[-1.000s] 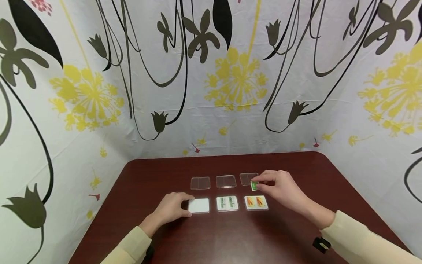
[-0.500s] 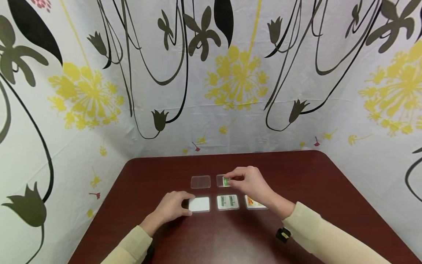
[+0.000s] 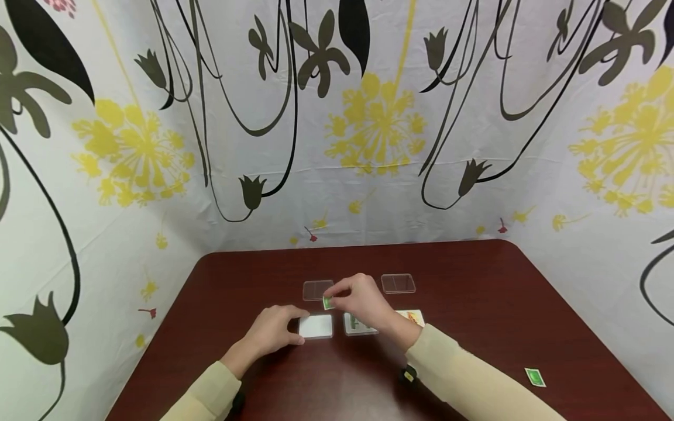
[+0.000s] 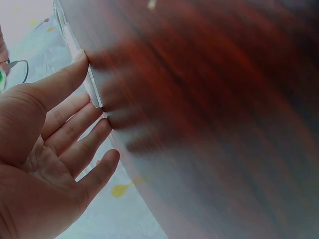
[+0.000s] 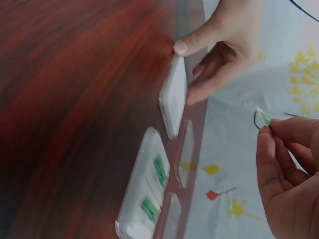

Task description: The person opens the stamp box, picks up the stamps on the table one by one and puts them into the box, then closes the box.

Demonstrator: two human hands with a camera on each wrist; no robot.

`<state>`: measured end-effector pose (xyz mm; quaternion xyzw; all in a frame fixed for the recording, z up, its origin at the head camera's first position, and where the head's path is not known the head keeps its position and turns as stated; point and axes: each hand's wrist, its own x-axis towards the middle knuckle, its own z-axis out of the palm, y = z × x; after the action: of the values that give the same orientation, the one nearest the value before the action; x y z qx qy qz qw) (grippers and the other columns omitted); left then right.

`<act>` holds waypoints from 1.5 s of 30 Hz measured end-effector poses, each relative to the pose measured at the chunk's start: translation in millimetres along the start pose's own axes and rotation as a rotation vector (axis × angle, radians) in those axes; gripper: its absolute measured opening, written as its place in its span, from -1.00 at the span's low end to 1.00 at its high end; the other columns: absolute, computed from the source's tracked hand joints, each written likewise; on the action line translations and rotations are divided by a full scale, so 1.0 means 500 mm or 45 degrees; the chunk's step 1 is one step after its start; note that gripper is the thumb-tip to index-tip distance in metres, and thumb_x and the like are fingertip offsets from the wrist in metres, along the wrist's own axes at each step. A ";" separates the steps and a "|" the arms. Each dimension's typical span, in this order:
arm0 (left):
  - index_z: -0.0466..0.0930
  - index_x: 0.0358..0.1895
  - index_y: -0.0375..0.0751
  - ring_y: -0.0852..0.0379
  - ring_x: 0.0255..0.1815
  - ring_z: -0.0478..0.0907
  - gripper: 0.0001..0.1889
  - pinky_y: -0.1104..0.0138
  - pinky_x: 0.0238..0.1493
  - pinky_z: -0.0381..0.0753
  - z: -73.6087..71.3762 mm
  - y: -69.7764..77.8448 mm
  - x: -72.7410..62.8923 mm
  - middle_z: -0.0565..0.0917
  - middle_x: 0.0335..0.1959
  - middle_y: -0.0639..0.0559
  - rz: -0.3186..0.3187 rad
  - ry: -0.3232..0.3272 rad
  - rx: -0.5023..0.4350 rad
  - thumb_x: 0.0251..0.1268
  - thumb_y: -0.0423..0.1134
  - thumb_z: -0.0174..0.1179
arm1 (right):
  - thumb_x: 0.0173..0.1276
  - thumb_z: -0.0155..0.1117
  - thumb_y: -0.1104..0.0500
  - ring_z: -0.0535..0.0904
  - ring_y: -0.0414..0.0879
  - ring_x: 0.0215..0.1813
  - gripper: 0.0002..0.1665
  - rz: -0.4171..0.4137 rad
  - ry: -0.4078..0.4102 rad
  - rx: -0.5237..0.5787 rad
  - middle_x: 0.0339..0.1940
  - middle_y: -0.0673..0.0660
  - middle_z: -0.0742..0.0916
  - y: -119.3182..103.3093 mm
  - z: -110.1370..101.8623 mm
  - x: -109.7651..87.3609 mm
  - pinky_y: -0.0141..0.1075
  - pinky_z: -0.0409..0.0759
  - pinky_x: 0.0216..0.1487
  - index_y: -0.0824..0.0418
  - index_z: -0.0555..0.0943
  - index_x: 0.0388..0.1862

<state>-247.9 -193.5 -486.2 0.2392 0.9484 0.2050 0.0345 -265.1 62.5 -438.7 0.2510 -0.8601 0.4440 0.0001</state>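
Observation:
My right hand (image 3: 360,301) pinches a small green card (image 3: 327,303) between thumb and fingertips, at the right edge of the left clear plastic case (image 3: 316,291). My left hand (image 3: 276,328) holds the left end of a flat white-topped box (image 3: 316,327); its thumb and fingers sit at opposite edges, as the right wrist view shows. Beside that box, partly under my right hand, lies a clear case with green-printed cards (image 5: 154,172). Farther right, a case with orange-printed cards (image 3: 413,316) is partly covered by my right forearm.
Another clear case (image 3: 398,283) stands at the back right; the middle one of that row is hidden behind my right hand. A second green card (image 3: 535,377) lies on the dark red table (image 3: 253,275) at right. Patterned fabric (image 3: 316,146) surrounds the table.
My right hand has carried the green card leftward, from the right clear case past the middle one to the left one. The second green card has come out from behind my sleeve. My left hand stays put.

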 end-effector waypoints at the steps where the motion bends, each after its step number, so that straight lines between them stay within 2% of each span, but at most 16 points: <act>1: 0.70 0.17 -0.04 0.06 0.03 0.63 -0.45 0.08 -0.03 0.61 -0.001 0.001 -0.001 0.71 0.04 0.09 0.002 0.001 -0.003 0.06 -0.05 0.56 | 0.26 0.47 0.20 0.56 -0.23 -0.37 -0.85 0.002 -0.007 -0.017 -0.28 -0.18 0.79 0.001 0.008 0.003 -0.33 0.54 -0.40 0.01 0.84 -0.22; 4: 0.69 0.17 -0.05 0.05 0.02 0.63 -0.45 0.09 -0.05 0.61 -0.001 0.000 -0.001 0.71 0.04 0.08 0.005 0.003 -0.005 0.05 -0.06 0.56 | 0.21 0.51 0.21 0.52 -0.23 -0.33 -0.88 0.003 -0.019 -0.070 -0.35 -0.21 0.78 0.008 0.031 0.010 -0.34 0.54 -0.33 -0.01 0.85 -0.30; 7: 0.69 0.17 -0.04 0.05 0.03 0.63 -0.45 0.08 -0.04 0.61 0.000 -0.002 -0.002 0.71 0.04 0.08 0.007 0.009 0.002 0.04 -0.06 0.56 | 0.17 0.54 0.22 0.57 -0.28 -0.28 -0.89 0.006 -0.019 -0.121 -0.41 -0.23 0.78 0.014 0.052 0.015 -0.34 0.58 -0.23 -0.02 0.85 -0.36; 11: 0.70 0.16 -0.02 0.06 0.02 0.63 -0.45 0.09 -0.05 0.61 0.002 -0.004 -0.001 0.71 0.04 0.09 0.010 0.016 0.010 0.04 -0.05 0.56 | 0.12 0.55 0.26 0.58 -0.30 -0.42 -0.87 0.044 -0.018 -0.141 -0.45 -0.21 0.77 0.022 0.075 0.016 -0.36 0.58 -0.35 0.01 0.85 -0.42; 15: 0.70 0.16 -0.01 0.07 0.00 0.64 -0.46 0.11 -0.08 0.60 0.004 -0.002 -0.002 0.71 0.03 0.10 0.007 0.015 0.012 0.05 -0.06 0.56 | 0.04 0.51 0.33 0.52 -0.33 -0.51 -0.85 -0.003 -0.010 -0.193 -0.51 -0.19 0.76 0.027 0.094 0.015 -0.41 0.52 -0.46 0.06 0.83 -0.47; 21: 0.70 0.16 -0.01 0.05 0.00 0.64 -0.46 0.11 -0.10 0.60 0.004 -0.001 -0.006 0.71 0.04 0.09 0.002 0.011 0.026 0.04 -0.07 0.56 | -0.05 0.45 0.40 0.54 -0.38 -0.49 -0.81 -0.074 -0.002 -0.294 -0.55 -0.14 0.75 0.032 0.113 0.018 -0.45 0.51 -0.45 0.12 0.81 -0.51; 30: 0.70 0.17 -0.01 0.06 -0.01 0.64 -0.47 0.12 -0.11 0.61 0.001 0.002 -0.003 0.71 0.04 0.09 0.007 0.018 0.038 0.06 -0.07 0.55 | -0.06 0.44 0.45 0.53 -0.35 -0.47 -0.75 -0.140 -0.007 -0.464 -0.50 -0.09 0.75 0.030 0.126 0.018 -0.46 0.51 -0.42 0.12 0.80 -0.46; 32: 0.70 0.17 -0.01 0.06 -0.02 0.64 -0.47 0.12 -0.11 0.61 0.000 0.003 -0.002 0.71 0.04 0.08 0.008 0.019 0.034 0.06 -0.07 0.55 | -0.05 0.42 0.44 0.53 -0.34 -0.47 -0.74 -0.146 -0.010 -0.497 -0.50 -0.09 0.74 0.029 0.125 0.016 -0.44 0.51 -0.44 0.11 0.80 -0.44; 38: 0.70 0.17 -0.02 0.08 -0.02 0.64 -0.46 0.14 -0.11 0.61 -0.001 0.005 -0.001 0.71 0.04 0.09 0.014 0.022 0.038 0.06 -0.07 0.55 | 0.00 0.54 0.25 0.53 -0.26 -0.39 -0.78 -0.083 0.024 -0.634 -0.38 -0.09 0.68 0.037 0.123 0.010 -0.29 0.50 -0.48 -0.02 0.80 -0.35; 45: 0.69 0.17 -0.02 0.09 -0.01 0.64 -0.46 0.13 -0.10 0.61 0.001 0.003 -0.004 0.71 0.04 0.09 0.012 0.022 0.056 0.06 -0.05 0.55 | -0.02 0.55 0.21 0.51 -0.26 -0.40 -0.78 -0.065 0.034 -0.623 -0.37 -0.08 0.67 0.042 0.126 0.007 -0.29 0.49 -0.49 -0.04 0.79 -0.34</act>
<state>-245.6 -192.8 -486.3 0.2426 0.9518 0.1865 0.0199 -263.3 23.1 -492.3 0.2594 -0.9353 0.2258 0.0835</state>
